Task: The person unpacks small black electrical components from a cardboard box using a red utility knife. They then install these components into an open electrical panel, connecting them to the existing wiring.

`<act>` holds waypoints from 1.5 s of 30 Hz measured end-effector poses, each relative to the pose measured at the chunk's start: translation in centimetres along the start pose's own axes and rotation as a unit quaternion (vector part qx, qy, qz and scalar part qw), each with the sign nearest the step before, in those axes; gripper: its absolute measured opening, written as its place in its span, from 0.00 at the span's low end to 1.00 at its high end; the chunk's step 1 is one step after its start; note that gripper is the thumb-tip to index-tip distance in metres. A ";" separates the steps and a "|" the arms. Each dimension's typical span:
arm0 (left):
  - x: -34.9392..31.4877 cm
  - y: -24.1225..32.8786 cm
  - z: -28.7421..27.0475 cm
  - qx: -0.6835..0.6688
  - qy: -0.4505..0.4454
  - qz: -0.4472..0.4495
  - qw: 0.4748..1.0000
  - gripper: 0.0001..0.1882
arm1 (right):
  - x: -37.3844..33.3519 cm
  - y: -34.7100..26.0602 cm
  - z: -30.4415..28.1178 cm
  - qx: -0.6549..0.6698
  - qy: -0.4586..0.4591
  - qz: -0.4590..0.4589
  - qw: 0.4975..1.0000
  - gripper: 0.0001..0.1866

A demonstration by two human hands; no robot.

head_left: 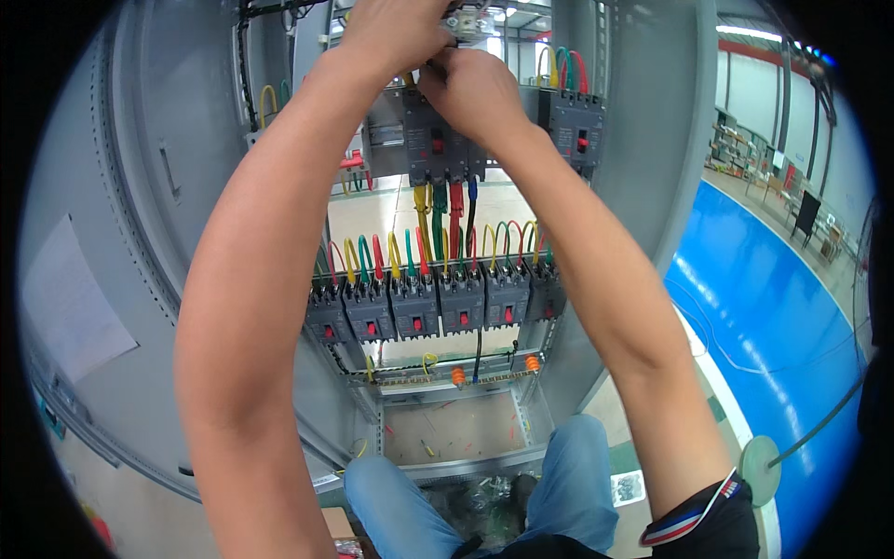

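Both arms are raised into an open grey electrical cabinet. My left hand [396,35] is at the top edge of the view, partly cut off, its fingers bent in beside my right hand. Just below it, my right hand [475,90] is closed, in front of the top of a large dark circuit breaker [436,144] with a red switch. A small dark piece shows between the hands; what they hold is hidden. Yellow, green, red and blue-black cables [439,219] run down from that breaker.
A row of smaller breakers [415,315] with looped coloured wires spans the cabinet below. Another breaker [577,130] sits at the right. Orange insulators [457,375] stand on a lower rail. The grey cabinet door [102,186] flanks the left; a blue floor [745,279] lies outside, right.
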State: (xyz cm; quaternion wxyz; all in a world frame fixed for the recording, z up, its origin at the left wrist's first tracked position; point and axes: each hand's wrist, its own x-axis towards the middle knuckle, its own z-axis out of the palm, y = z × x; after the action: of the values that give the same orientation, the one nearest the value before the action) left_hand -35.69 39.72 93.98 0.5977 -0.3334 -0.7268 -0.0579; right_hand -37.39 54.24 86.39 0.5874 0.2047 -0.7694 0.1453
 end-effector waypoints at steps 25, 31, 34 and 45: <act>0.1 -2.0 -0.5 -0.002 -0.084 0.116 0.990 0.27 | 2.4 -0.3 0.6 0.031 -0.017 0.026 0.999 0.16; -0.1 0.2 -1.9 0.020 -0.126 0.005 0.992 0.26 | 2.6 0.1 -3.4 -0.049 -0.115 0.037 0.991 0.20; 0.1 -0.1 -2.1 -0.004 -0.103 0.031 0.994 0.27 | 3.1 0.2 -3.4 0.050 -0.099 0.093 0.990 0.20; 0.6 -0.9 -2.3 -0.031 -0.127 0.062 0.990 0.23 | 1.8 -1.0 -0.9 0.078 0.001 0.070 0.994 0.13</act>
State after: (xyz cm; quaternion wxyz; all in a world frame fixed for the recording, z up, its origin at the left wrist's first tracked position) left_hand -34.26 38.18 95.46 0.4924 -0.4009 -0.7725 -0.0010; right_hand -36.60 53.53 88.36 0.5587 0.1955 -0.7676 0.2458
